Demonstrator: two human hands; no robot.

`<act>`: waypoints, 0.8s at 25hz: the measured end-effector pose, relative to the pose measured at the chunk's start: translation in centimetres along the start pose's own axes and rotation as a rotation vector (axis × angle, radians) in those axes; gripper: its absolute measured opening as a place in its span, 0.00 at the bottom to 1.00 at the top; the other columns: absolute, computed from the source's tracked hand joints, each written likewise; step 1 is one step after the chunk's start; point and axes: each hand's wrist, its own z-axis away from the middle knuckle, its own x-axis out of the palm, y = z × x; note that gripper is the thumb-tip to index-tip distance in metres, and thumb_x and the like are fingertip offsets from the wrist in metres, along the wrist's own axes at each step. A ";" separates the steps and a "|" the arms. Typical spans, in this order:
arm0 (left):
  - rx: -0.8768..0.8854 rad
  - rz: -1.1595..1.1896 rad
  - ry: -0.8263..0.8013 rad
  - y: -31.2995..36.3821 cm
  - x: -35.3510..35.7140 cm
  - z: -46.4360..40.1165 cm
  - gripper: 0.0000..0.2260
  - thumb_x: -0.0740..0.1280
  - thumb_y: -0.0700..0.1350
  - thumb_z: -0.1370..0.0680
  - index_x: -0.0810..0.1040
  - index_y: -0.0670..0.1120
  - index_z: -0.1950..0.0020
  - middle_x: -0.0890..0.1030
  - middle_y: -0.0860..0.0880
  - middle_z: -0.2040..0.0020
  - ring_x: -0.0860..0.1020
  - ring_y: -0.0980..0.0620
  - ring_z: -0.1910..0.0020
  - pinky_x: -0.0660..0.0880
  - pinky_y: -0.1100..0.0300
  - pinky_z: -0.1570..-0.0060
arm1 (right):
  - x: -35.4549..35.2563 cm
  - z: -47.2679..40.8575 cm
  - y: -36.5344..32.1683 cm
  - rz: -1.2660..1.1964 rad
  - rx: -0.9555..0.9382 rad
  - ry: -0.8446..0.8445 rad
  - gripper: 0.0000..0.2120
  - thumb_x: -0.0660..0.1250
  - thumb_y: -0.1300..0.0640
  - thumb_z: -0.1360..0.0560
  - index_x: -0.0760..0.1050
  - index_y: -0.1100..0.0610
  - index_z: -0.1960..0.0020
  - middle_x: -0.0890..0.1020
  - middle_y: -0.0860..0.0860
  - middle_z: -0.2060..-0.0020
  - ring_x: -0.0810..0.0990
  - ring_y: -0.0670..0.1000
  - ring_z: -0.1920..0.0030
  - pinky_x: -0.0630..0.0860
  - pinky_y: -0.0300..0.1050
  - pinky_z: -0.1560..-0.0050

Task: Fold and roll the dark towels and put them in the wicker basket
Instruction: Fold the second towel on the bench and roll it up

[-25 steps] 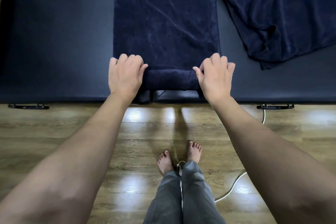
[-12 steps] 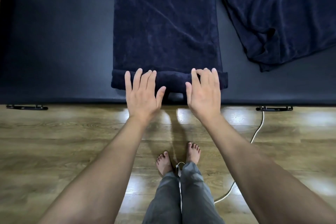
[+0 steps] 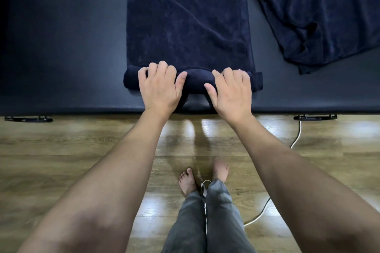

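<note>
No readable text, label, brand, number or sign anywhere in view.

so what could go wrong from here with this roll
The roll already bulges between the left hand and right hand, and its right end sticks out past the flat towel, so it may coil unevenly or telescope. It also sits close to the table's near edge and could slip off if it is pulled back.
</note>
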 end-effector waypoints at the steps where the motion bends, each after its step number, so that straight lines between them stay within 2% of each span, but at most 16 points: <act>1: 0.009 -0.009 -0.003 0.0 -0.1 -0.2 0.26 0.48 0.60 0.15 0.75 0.46 0.58 0.76 0.47 0.57 0.72 0.42 0.55 0.62 0.48 0.50 | 0.1 -0.5 0.2 0.013 -0.012 0.005 0.26 0.52 0.42 0.15 0.80 0.60 0.44 0.79 0.57 0.56 0.75 0.60 0.58 0.68 0.55 0.49; 3: 0.056 -0.027 0.006 -0.3 -0.2 -0.4 0.26 0.49 0.61 0.15 0.76 0.47 0.58 0.76 0.48 0.59 0.72 0.43 0.57 0.60 0.49 0.54 | 0.1 -0.9 0.4 0.026 -0.027 0.005 0.26 0.51 0.41 0.15 0.79 0.59 0.51 0.78 0.56 0.58 0.74 0.60 0.59 0.67 0.54 0.54; 6: 0.145 -0.062 0.050 -1.1 -0.5 0.0 0.27 0.49 0.63 0.15 0.76 0.47 0.58 0.76 0.49 0.60 0.73 0.43 0.59 0.60 0.49 0.56 | 0.3 -1.0 0.6 0.012 -0.017 0.046 0.25 0.53 0.42 0.15 0.77 0.59 0.57 0.78 0.55 0.60 0.74 0.59 0.61 0.66 0.54 0.56; 9: 0.124 -0.041 0.095 -1.3 -0.8 0.9 0.26 0.51 0.61 0.15 0.74 0.47 0.62 0.76 0.49 0.63 0.72 0.44 0.62 0.62 0.48 0.56 | 0.0 -1.6 0.6 0.038 -0.038 0.066 0.25 0.52 0.45 0.14 0.74 0.57 0.63 0.76 0.54 0.66 0.74 0.59 0.63 0.65 0.53 0.57; 13: -0.016 -0.003 -0.051 -0.3 -2.1 0.2 0.25 0.45 0.55 0.15 0.67 0.48 0.67 0.77 0.49 0.68 0.70 0.44 0.68 0.61 0.49 0.57 | -0.2 -3.1 0.5 0.059 -0.008 -0.069 0.24 0.53 0.47 0.16 0.70 0.55 0.67 0.75 0.53 0.73 0.73 0.59 0.68 0.64 0.52 0.61; 16: -0.059 -0.027 -0.189 -0.5 -2.8 -1.0 0.25 0.42 0.56 0.16 0.66 0.48 0.67 0.79 0.48 0.68 0.72 0.42 0.69 0.59 0.50 0.57 | -0.6 -3.7 0.7 0.003 0.039 -0.096 0.20 0.54 0.48 0.16 0.64 0.54 0.66 0.74 0.54 0.76 0.71 0.60 0.74 0.62 0.51 0.63; 20: -0.038 -0.024 -0.166 -1.2 -2.7 -0.2 0.25 0.47 0.56 0.15 0.67 0.48 0.68 0.78 0.47 0.69 0.72 0.42 0.69 0.59 0.50 0.58 | -1.3 -3.2 1.0 0.043 0.069 -0.152 0.22 0.54 0.46 0.17 0.62 0.55 0.67 0.71 0.53 0.77 0.65 0.57 0.74 0.63 0.52 0.60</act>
